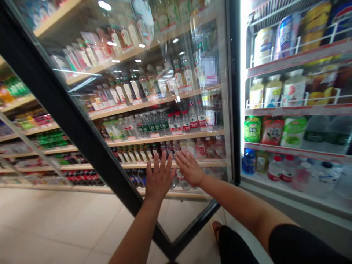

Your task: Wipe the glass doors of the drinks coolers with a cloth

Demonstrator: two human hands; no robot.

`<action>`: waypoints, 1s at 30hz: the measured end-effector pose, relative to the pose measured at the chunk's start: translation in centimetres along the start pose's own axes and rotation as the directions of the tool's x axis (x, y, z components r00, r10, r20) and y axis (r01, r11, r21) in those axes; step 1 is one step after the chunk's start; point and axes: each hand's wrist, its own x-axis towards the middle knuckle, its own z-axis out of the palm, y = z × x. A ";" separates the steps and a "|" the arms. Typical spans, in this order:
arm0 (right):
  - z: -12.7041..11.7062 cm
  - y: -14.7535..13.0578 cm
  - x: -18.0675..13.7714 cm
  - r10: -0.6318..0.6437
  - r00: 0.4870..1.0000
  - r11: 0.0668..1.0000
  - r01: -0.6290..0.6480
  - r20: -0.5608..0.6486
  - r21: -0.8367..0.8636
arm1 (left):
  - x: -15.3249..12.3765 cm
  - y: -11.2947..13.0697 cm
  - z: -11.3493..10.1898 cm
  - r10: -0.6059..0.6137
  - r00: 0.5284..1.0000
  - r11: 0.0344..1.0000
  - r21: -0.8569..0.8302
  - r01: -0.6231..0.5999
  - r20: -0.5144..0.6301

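Observation:
A glass fridge door (192, 216) with a black frame stands swung out in front of me. My left hand (158, 178) is held up flat against or just before the glass, fingers stretched and a little spread. Beside it, my right hand (190, 168) lies palm toward the same pane, its fingers out and slanting up to the left. Whether the palms touch the glass, I cannot tell for certain. Neither hand holds anything. Through the pane show shelves of bottles (151, 123).
To the right, the lit fridge (297, 148) holds bottles and cans on several shelves behind white wire rails. Long wooden store shelves (55, 148) with drinks run along the left. The floor is pale tile (49, 223). A foot (217, 228) shows below the door.

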 end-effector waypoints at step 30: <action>0.2 3.3 -2.9 0.361 0.932 0.931 -0.357 -0.036 0.080 | -0.4 -0.1 0.1 -0.027 0.996 0.995 -0.094 0.035 0.085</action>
